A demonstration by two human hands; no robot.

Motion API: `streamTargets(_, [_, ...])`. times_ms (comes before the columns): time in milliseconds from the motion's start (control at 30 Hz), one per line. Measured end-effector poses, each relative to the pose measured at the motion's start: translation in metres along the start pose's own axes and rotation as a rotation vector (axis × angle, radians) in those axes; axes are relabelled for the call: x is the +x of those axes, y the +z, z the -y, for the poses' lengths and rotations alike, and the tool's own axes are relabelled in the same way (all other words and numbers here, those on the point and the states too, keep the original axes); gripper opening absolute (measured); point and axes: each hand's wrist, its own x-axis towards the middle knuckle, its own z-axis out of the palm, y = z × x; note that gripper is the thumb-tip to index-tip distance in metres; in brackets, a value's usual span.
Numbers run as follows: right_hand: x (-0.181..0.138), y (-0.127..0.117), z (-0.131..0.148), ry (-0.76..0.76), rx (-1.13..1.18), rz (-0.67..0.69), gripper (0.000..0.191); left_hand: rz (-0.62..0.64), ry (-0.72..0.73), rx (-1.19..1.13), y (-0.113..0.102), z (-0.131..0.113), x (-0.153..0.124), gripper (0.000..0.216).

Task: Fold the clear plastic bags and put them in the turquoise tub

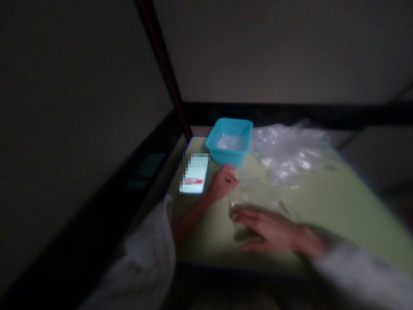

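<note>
A clear plastic bag (261, 198), thin and hard to make out in the dim light, lies flat on the pale green table. My left hand (224, 181) is closed at the bag's left edge, its fingers curled and seemingly pinching the plastic; the exact grip is blurred. Nearer to me, my right hand (269, 228) hovers over or rests on the bag's near edge. Its fingers are stretched out to the left and apart, holding nothing; whether they touch the plastic I cannot tell.
Behind my left hand stands a turquoise plastic basket (229, 156) with some whitish, clear material inside. A lit phone (195, 173) lies left of it. Crumpled clear plastic bags (290, 150) are heaped at the back right of the table (342, 215). Walls close in behind and left.
</note>
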Motion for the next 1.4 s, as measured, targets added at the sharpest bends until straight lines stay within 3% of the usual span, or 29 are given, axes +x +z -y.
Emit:
streamTargets(100, [0.0,-0.005,0.003,-0.072,0.292,0.059,0.057,0.052,0.086,0.099,0.009,-0.004,-0.008,0.019])
streamTargets(233, [-0.001,-0.014,-0.007,-0.024,0.461,0.082,0.018,0.161,0.174,0.24,0.015,-0.007,-0.018,0.012])
streamTargets(267, [-0.002,-0.017,-0.012,0.014,0.431,0.046,0.012,0.174,0.196,0.284,0.015,-0.008,-0.02,0.012])
streamTargets(367, [-0.005,-0.026,-0.026,0.13,0.282,-0.049,0.017,0.214,0.263,0.407,0.012,-0.012,-0.025,0.012])
streamTargets(533, [-0.016,-0.035,-0.045,0.265,0.047,-0.126,0.022,0.463,0.425,0.742,0.006,-0.019,-0.034,0.009])
streamTargets(700, [-0.029,-0.038,-0.066,0.599,-0.214,-0.401,0.037,0.558,0.46,0.873,0.006,-0.016,-0.036,0.011])
streamTargets(800, [-0.03,-0.04,-0.07,0.641,-0.253,-0.554,0.035,0.588,0.479,0.943,0.007,-0.015,-0.036,0.017])
streamTargets(900, [-0.023,-0.036,-0.064,0.488,-0.211,-0.557,0.029,0.565,0.545,0.964,0.009,-0.015,-0.035,0.019])
streamTargets(1033, [-0.01,-0.019,-0.054,0.277,-0.198,-0.315,0.03,0.468,0.588,0.962,0.011,-0.009,-0.034,0.043])
streamTargets(1133, [-0.007,-0.007,-0.055,0.165,-0.195,-0.208,0.039,0.387,0.558,0.957,0.008,0.0,-0.03,0.058])
streamTargets(1233, [-0.011,-0.002,-0.06,0.157,-0.208,-0.16,0.048,0.295,0.435,0.898,-0.001,0.007,-0.022,0.054])
streamTargets(1400, [-0.015,-0.004,-0.062,0.173,-0.17,-0.145,0.05,0.02,0.103,0.583,-0.012,0.015,-0.001,0.031])
